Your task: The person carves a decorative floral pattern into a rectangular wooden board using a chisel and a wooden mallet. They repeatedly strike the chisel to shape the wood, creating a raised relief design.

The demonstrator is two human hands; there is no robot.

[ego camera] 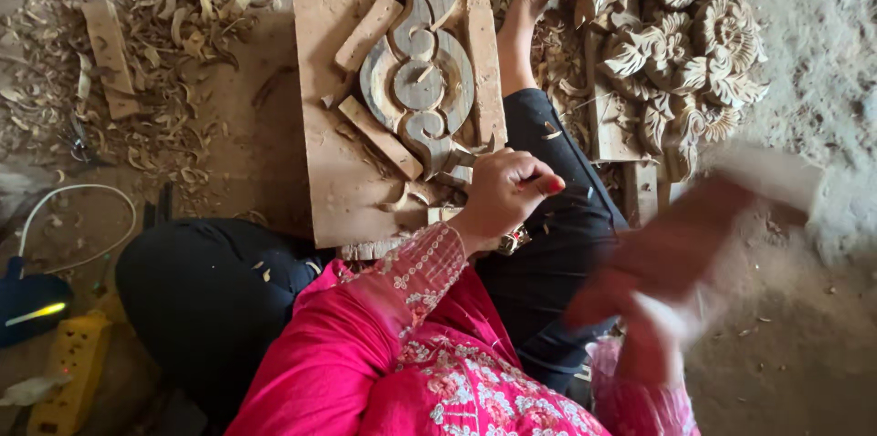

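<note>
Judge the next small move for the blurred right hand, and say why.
Probably bring the right hand, raised and blurred with a pale block, down toward the left hand, which is fisted at the lower edge of the carved scroll piece, apparently around a tool hidden from view.

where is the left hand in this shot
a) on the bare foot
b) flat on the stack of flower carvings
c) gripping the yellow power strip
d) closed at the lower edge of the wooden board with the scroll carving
d: the left hand is curled shut at the lower edge of the wooden board, just below the scroll carving.
</note>
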